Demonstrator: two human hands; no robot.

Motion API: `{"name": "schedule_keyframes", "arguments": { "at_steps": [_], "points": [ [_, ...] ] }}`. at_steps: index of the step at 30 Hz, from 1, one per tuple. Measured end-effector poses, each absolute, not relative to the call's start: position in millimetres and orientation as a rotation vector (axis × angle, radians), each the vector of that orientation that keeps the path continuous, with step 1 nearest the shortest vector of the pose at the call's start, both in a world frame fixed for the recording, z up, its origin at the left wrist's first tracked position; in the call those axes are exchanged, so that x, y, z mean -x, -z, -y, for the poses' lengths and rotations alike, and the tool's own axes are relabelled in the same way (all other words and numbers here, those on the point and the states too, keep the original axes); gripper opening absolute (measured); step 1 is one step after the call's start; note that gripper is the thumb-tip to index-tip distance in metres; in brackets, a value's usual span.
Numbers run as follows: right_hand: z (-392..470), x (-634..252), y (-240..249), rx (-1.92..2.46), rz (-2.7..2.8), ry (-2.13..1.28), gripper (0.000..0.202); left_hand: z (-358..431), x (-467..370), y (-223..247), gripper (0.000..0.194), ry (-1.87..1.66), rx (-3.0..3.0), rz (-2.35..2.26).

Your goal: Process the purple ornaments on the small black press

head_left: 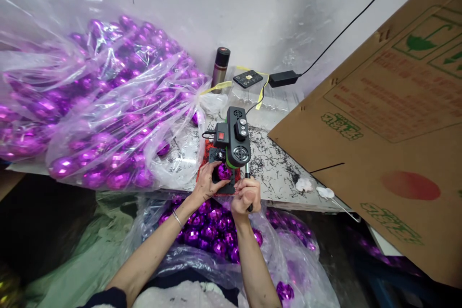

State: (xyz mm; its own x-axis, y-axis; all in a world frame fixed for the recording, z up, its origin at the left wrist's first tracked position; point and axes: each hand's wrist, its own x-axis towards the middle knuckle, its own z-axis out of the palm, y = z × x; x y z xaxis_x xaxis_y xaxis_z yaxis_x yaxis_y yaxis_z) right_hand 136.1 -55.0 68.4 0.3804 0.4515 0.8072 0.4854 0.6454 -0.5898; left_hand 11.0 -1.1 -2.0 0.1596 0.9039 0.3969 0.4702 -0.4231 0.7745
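The purple ball (224,171) sat under the front end of the small black machine (238,130), its faceted shell shiny. It was probably light, stiff and rather slick, and liable to dent or scuff if squeezed hard; the best hold seemed to be a light one with thumb and fingertips low on its sides, clear of the machine.

The left hand (206,184) had it that way, fingers at its left side and thumb along its near side. The ball lay just beyond the thumb. The right hand (247,196), just beside it to the right, was curled around the lever (247,171).

Beneath was a red mat (204,154) on the table (267,154), strewn with dark bits. A clear bag (173,163) of similar balls lay to the left.
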Motion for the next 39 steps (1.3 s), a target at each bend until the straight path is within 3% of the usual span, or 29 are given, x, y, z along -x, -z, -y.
{"name": "schedule_keyframes", "arguments": {
  "at_steps": [12, 25, 29, 32, 35, 39],
  "points": [
    [53, -136, -62, 0.936, 1.306, 0.124, 0.039, 1, -11, -2, 0.057, -1.175, -1.957, -1.322],
    [53, -138, -161, 1.017, 1.223, -0.069, 0.041, 6, -2, -8, 0.064, -1.195, -1.871, -1.261],
    [64, -156, -153, 1.114, 1.449, -0.021, 0.019, 44, 30, -21, 0.068, -1.137, -1.859, -1.178],
    [81, -190, -136, 1.336, 1.476, -0.003, 0.042, 81, 71, -25, 0.071, -1.06, -1.998, -1.161],
    [112, -236, -110, 1.677, 1.424, 0.025, 0.044, 109, 111, -14, 0.073, -0.981, -2.101, -1.245],
    [172, -283, -66, 2.075, 1.388, -0.073, 0.066, 132, 137, 15, 0.08, -0.876, -2.127, -1.412]
  ]
}}
